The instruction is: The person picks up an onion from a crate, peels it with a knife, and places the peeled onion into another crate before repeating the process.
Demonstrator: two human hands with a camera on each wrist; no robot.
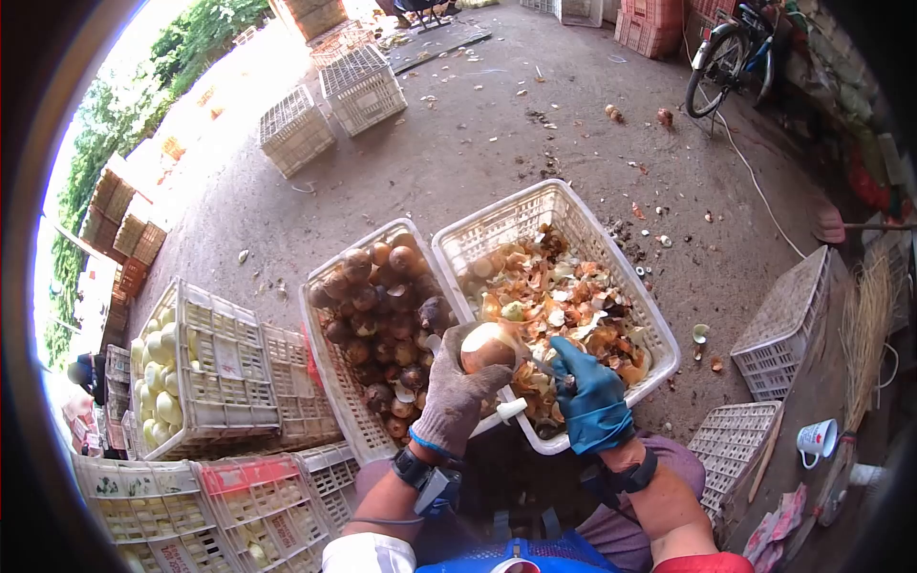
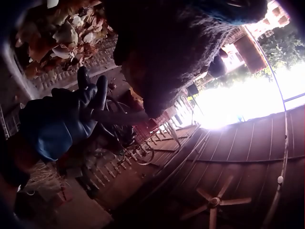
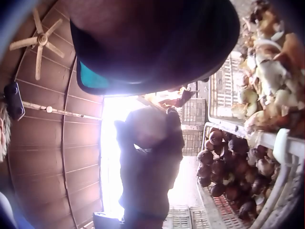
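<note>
Two white crates are sitting side by side right under the hands: the crate of unpeeled onions (image 1: 368, 334) and the crate of peelings (image 1: 573, 286), their rims touching. More stacked crates (image 1: 210, 382) are crowding the left side, and an overturned crate (image 1: 783, 325) is blocking the right. Bare concrete floor (image 1: 478, 143) is lying open beyond, probably passable up to the bicycle (image 1: 726, 48).

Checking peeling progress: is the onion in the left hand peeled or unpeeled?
Partly peeled: the onion shows pale flesh and brown skin.
</note>
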